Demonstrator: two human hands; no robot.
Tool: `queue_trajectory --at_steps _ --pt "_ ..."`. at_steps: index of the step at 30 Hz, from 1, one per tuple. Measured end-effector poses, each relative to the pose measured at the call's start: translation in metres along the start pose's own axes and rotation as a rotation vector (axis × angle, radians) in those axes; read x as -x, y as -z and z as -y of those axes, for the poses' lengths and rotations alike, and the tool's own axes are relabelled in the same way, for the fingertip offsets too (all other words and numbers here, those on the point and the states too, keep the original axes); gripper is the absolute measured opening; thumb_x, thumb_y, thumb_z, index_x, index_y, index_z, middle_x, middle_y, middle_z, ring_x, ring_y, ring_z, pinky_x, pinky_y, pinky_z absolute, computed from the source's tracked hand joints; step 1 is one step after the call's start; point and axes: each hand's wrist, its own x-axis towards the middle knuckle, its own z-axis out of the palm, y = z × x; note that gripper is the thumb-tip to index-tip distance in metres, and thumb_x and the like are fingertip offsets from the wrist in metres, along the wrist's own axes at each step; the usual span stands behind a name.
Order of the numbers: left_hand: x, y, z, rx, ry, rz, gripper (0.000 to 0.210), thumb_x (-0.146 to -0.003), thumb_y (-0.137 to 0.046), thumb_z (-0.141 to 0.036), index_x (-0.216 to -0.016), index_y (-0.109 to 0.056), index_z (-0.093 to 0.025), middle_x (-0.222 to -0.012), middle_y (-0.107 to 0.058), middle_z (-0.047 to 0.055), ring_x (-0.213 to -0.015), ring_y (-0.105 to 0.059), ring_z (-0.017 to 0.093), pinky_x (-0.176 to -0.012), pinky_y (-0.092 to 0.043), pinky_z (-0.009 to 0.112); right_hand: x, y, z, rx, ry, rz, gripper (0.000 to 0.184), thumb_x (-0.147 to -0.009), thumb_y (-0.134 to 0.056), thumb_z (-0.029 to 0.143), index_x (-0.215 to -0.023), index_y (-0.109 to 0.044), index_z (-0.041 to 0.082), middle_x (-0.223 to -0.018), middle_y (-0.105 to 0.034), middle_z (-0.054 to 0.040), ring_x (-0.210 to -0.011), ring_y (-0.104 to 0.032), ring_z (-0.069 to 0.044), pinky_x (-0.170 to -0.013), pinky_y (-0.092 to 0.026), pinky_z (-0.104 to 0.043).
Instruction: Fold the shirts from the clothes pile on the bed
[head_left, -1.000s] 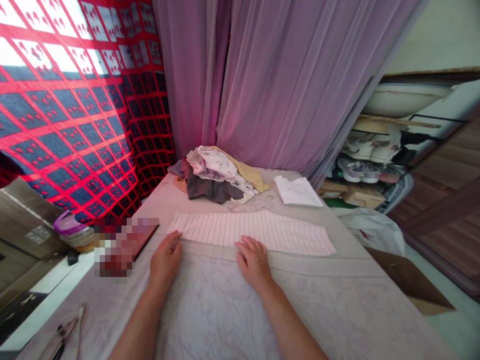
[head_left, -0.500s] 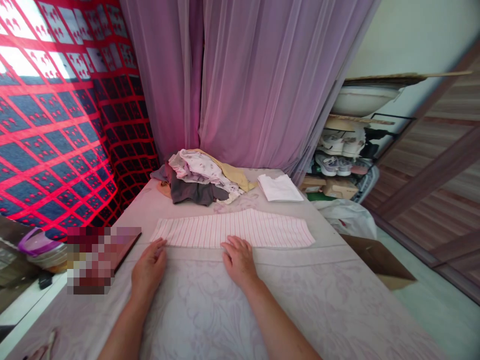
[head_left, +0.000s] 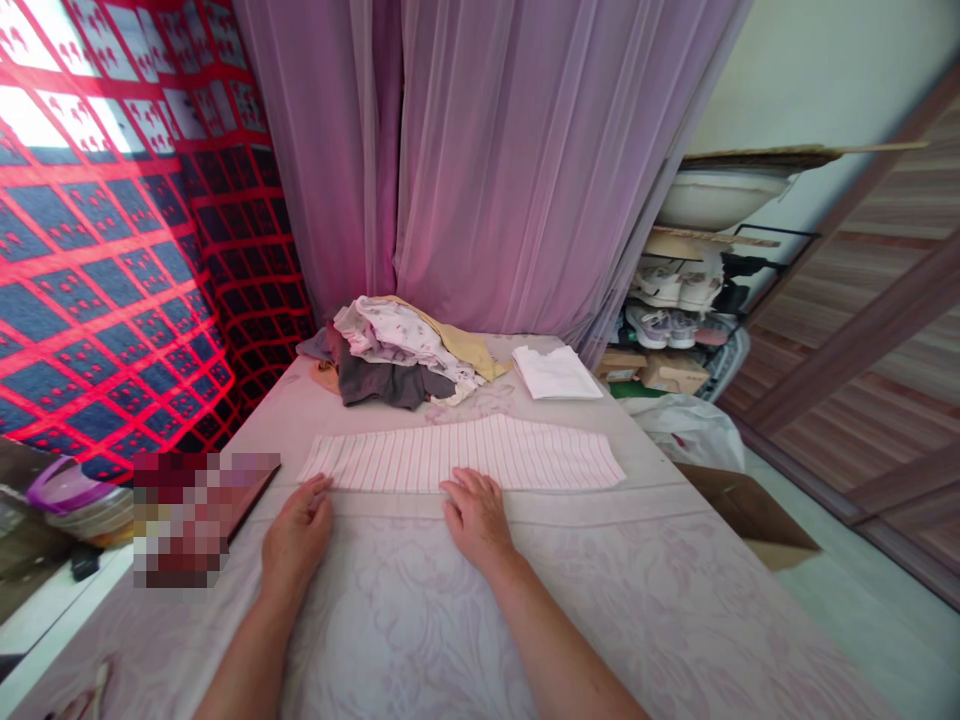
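Observation:
A pink-and-white striped garment (head_left: 405,458), perhaps trousers, lies flat in a long folded strip across the bed. My left hand (head_left: 298,525) rests at its near left corner, fingertips touching the cloth and the thumb a little apart. Along the near edge, left of the far bulge in the strip, my right hand (head_left: 478,512) lies with its fingers stretched out on the fabric. Neither hand lifts the cloth. Behind the strip sits a rumpled pile of clothes (head_left: 390,380), with dark grey, yellow and patterned white pieces. A folded white cloth (head_left: 556,374) lies to the right of that pile.
The bed's floral sheet (head_left: 405,610) runs to a purple curtain (head_left: 480,180) at the back. A blurred-out red object (head_left: 247,495) lies at the left edge. On the right stand a shoe rack (head_left: 675,290), a plastic bag (head_left: 686,430) and an open cardboard box (head_left: 750,515).
The view has shifted very slightly. Both hands keep their places on the striped garment, and the garment and clothes pile look the same.

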Motion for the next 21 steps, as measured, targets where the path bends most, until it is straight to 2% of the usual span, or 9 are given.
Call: queue_trajectory --at_steps 9,21 --pt "0.0007 -0.0004 0.0006 0.031 -0.041 -0.016 0.027 -0.084 -0.052 -0.024 -0.105 -0.069 -0.026 -0.122 -0.065 0.0 -0.082 -0.067 0.014 -0.076 -0.053 0.027 0.0003 0.0001 0.0002 -0.008 0.0 -0.01 0.028 -0.085 -0.052 0.023 -0.11 -0.064 0.029 -0.125 -0.058 -0.0037 -0.122 -0.044 -0.019 -0.104 -0.025 -0.04" --pt "-0.0004 0.0025 -0.0028 0.018 -0.01 0.007 0.027 -0.081 -0.055 -0.021 -0.103 -0.07 -0.028 -0.117 -0.068 -0.001 -0.076 -0.068 0.014 -0.076 -0.054 0.027 0.0002 0.0 0.0001 -0.016 0.001 -0.015 0.029 -0.085 -0.053 0.024 -0.111 -0.064 0.029 -0.125 -0.058 -0.0041 -0.121 -0.044 -0.02 -0.104 -0.026 -0.041"
